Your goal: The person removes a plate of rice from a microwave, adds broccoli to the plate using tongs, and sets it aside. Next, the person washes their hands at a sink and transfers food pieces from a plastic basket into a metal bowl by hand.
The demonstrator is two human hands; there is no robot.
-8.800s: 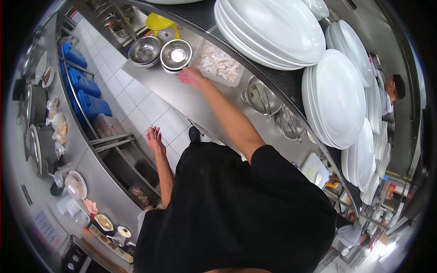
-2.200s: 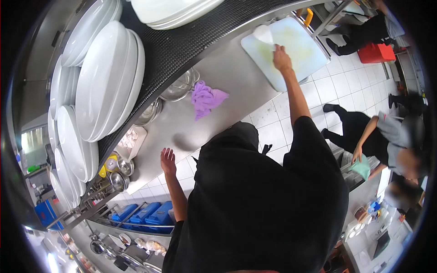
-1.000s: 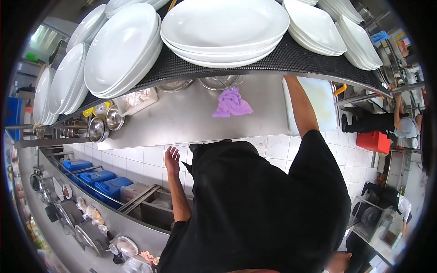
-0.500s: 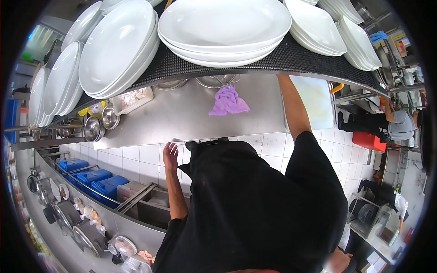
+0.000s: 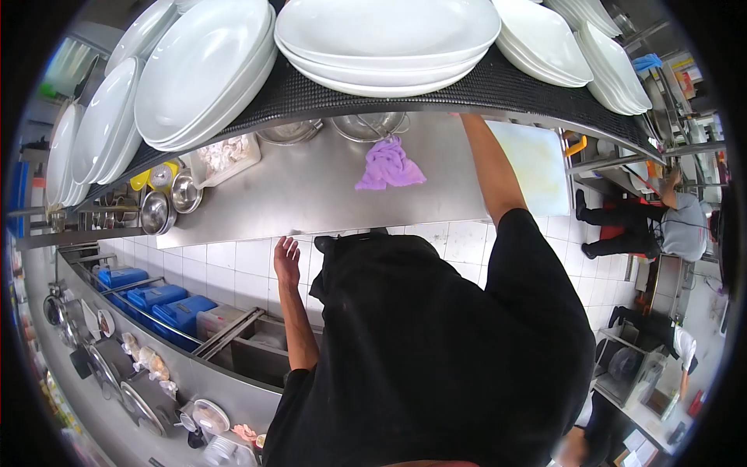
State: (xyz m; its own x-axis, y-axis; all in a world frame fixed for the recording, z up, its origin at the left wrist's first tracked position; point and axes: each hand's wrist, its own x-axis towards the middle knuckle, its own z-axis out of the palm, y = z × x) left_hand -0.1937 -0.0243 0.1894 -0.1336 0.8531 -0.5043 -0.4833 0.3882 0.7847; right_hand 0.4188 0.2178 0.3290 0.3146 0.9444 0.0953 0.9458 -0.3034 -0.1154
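Note:
My left hand (image 5: 286,263) hangs just off the front edge of the steel worktable (image 5: 311,191). Its fingers are loosely bent and a little apart, with nothing visible in them. My right arm (image 5: 495,167) stretches across the table, beside a pale cutting board (image 5: 529,167). The plate shelf hides most of the right hand, so its fingers and anything in them are out of sight. A crumpled purple cloth (image 5: 389,165) lies on the table to the left of that arm. Behind the cloth, a round metal bowl (image 5: 366,127) is partly covered by the shelf.
Stacked white plates (image 5: 389,35) fill the black-matted shelf (image 5: 311,97) overhead. A tub of pale pieces (image 5: 226,159) and steel bowls (image 5: 159,212) stand at left. Blue bins (image 5: 184,317) line the counter behind. A person in grey (image 5: 679,223) stands at far right.
My right arm has shifted slightly left under the shelf. My left hand has moved a little left. The person in grey at far right has changed stance, legs now apart.

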